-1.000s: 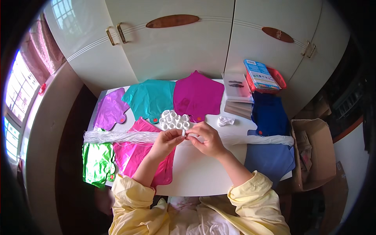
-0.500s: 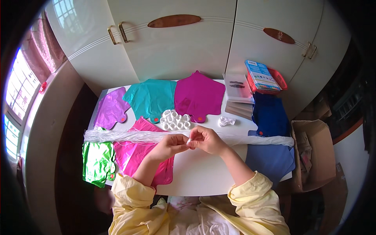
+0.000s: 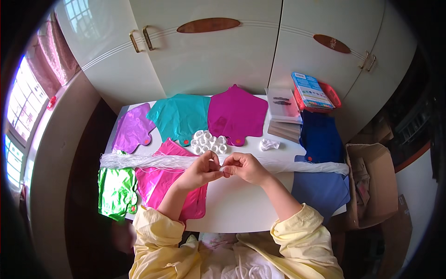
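My left hand (image 3: 202, 171) and my right hand (image 3: 246, 168) meet above the middle of the white table, fingertips pinched together. Between them is a small white piece (image 3: 221, 170), mostly covered by the fingers, so its kind does not show. Just beyond my hands lies a pile of white rings (image 3: 203, 141), like small rolls of ribbon. A long bundle of white strings (image 3: 306, 166) stretches across the table, passing behind my hands. Under my left forearm is a pink foil balloon (image 3: 160, 183), flat. A crumpled white wad (image 3: 269, 144) rests beyond my right hand.
Flat foil balloons in purple (image 3: 132, 126), teal (image 3: 179, 115), magenta (image 3: 237, 114), green (image 3: 116, 193), navy (image 3: 320, 135) and blue (image 3: 320, 190) surround the table (image 3: 246, 209). Plastic cases (image 3: 283, 109) and a red basket (image 3: 331, 95) stand far right; a cardboard box (image 3: 376, 186) is beside the table.
My left fingers have lifted and spread slightly while the fingertips stay together at the small white piece. The things on the table have not moved.
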Available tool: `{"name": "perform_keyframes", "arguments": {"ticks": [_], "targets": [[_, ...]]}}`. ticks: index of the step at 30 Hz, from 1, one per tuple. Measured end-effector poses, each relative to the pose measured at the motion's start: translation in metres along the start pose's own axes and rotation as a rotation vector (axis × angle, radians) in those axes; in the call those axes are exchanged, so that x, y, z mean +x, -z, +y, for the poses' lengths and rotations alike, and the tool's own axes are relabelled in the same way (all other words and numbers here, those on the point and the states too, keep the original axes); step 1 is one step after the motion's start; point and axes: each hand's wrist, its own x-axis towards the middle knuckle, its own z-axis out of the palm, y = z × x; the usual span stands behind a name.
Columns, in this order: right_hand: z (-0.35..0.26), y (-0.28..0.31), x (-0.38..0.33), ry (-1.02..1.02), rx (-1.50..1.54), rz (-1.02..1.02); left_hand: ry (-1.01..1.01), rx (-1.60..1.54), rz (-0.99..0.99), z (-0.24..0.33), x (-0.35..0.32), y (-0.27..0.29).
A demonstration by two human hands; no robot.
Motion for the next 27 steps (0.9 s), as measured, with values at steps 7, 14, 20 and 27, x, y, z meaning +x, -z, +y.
{"name": "perform_keyframes", "arguments": {"ticks": [7, 14, 20, 27], "targets": [[0.002, 0.003, 0.001, -0.028, -0.241, 0.164, -0.136, 0.295, 0.241, -0.010, 0.002, 0.007], [0.006, -0.007, 0.004, 0.163, -0.427, 0.288, -0.175, 0.603, 0.294, 0.005, -0.002, 0.007], [0.004, -0.010, 0.019, 0.255, -0.642, 0.347, -0.203, 0.823, 0.416, 0.006, 0.002, 0.021], [0.016, 0.004, 0.048, 0.459, -1.357, 0.341, -0.433, 1.192, 0.721, -0.009, 0.014, 0.054]]}}
